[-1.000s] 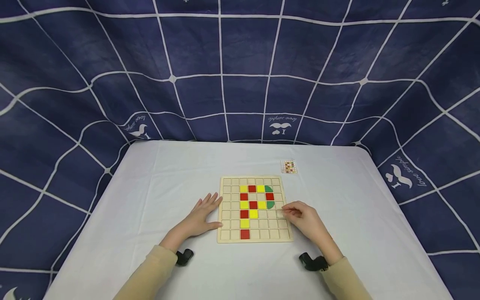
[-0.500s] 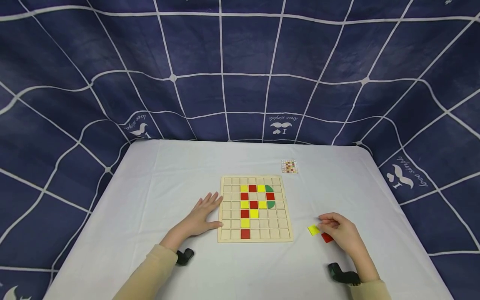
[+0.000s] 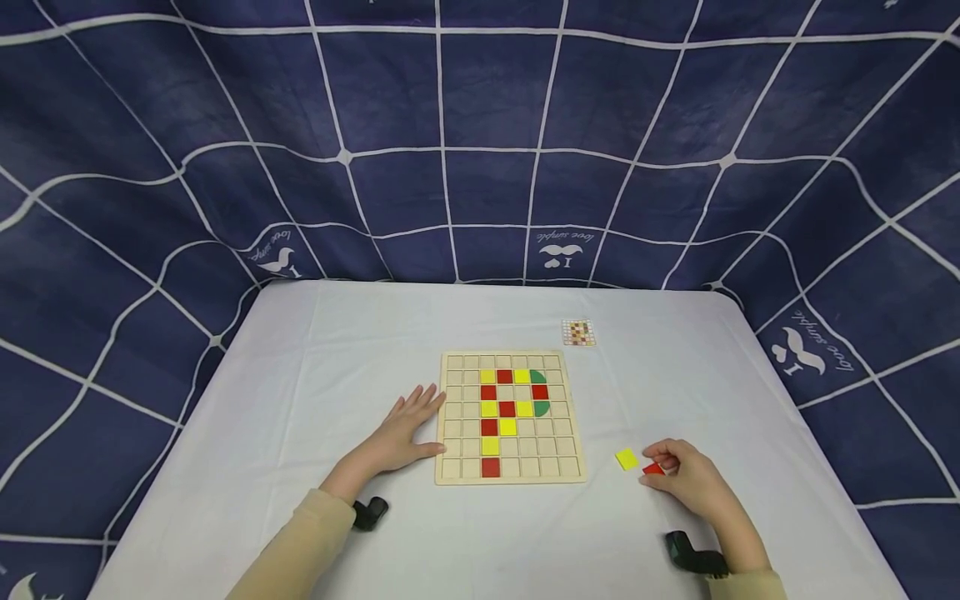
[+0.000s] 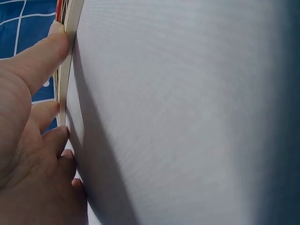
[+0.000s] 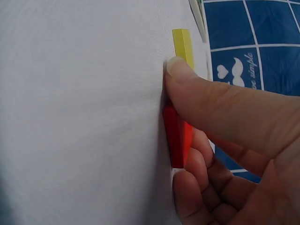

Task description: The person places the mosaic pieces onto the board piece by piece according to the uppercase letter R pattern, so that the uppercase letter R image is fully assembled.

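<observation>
A square wooden grid board [image 3: 536, 450] lies mid-table, with red and yellow square tiles and green rounded pieces set in some cells. My left hand [image 3: 397, 435] rests at its left edge, fingers spread; in the left wrist view the thumb [image 4: 44, 58] presses the board's side. To the right of the board, my right hand [image 3: 693, 481] pinches a loose red square tile [image 3: 653, 469] lying on the cloth. The right wrist view shows the thumb [image 5: 206, 96] at one end of the red tile [image 5: 176, 136], with curled fingers behind it. A yellow square tile [image 3: 627, 459] lies just left of it.
A small card [image 3: 578, 332] printed with a coloured grid pattern lies beyond the board's far right corner. White cloth [image 3: 360, 333] covers the table, and a dark blue checked curtain [image 3: 487, 192] stands behind and at the sides.
My right hand has moved from the board's right edge, right and toward me, to the loose red tile, uncovering the yellow tile. My left hand has stayed in place.
</observation>
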Available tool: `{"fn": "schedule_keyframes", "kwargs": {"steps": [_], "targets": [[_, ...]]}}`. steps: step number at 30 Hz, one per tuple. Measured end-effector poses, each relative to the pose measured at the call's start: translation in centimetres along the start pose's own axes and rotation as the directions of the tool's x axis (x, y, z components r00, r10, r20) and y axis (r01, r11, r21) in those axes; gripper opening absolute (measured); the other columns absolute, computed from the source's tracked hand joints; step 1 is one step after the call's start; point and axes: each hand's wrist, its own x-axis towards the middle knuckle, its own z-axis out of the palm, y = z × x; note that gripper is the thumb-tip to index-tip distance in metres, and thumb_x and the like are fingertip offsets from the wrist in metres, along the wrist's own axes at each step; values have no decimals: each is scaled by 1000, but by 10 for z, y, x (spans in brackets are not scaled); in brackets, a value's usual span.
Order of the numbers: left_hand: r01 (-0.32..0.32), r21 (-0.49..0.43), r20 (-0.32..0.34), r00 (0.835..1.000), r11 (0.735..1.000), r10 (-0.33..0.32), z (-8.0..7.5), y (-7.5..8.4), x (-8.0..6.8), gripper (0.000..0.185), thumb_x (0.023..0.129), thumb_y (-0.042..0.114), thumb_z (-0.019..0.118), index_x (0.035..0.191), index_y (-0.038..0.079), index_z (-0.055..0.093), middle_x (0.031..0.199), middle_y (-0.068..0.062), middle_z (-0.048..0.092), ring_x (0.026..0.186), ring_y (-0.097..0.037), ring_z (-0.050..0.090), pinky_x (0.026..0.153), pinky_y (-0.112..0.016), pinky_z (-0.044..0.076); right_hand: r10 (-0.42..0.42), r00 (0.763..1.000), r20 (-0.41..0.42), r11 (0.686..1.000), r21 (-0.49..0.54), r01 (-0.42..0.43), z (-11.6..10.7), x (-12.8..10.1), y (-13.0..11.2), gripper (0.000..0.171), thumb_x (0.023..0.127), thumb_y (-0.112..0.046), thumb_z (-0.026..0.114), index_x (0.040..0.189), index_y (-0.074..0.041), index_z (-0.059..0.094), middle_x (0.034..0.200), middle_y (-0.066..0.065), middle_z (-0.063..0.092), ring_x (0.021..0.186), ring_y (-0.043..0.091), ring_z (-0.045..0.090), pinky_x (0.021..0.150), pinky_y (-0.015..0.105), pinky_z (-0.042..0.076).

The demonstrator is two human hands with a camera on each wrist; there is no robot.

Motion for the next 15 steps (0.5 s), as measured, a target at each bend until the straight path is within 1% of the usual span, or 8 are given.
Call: {"fn": "schedule_keyframes", "kwargs": {"steps": [4,8,11,15], "targets": [[-1,0,-2,1000,1000,1,0,0,0,87,85,38,76,155,12,31,165,-10,18,154,-33,5,124,-55,4,1,1000,-1,1000,-6,-1,-1,0,-1,35,75,-13,84,104,-2,67,89,4,63,80,16,55,66,25,45],[-5,1,1,1000,1000,5,0,0,0,87,85,38,75,155,12,31,165,-10,18,154,-33,5,124,-55,4,-10,1000,-19,1000,-7,10,0,-1,-1,33,76,-13,84,104,-5,68,90,3,65,79,15,55,64,23,45],[-4,3,2,1000,1000,4,0,0,0,87,85,39,75,155,12,31,165,-10,17,154,-33,5,124,-55,4,-14,998,-69,1000,0,14,1,-1,1,34,76,-18,85,104,-7,69,91,4,67,79,14,54,64,22,44],[1,8,1,1000,1000,-1,0,0,0,88,85,39,76,155,13,31,165,-10,18,154,-32,5,124,-55,4,-19,988,-156,999,42,26,4,0,2,33,76,-20,85,104,-8,71,89,4,69,75,8,55,63,20,46]]}}
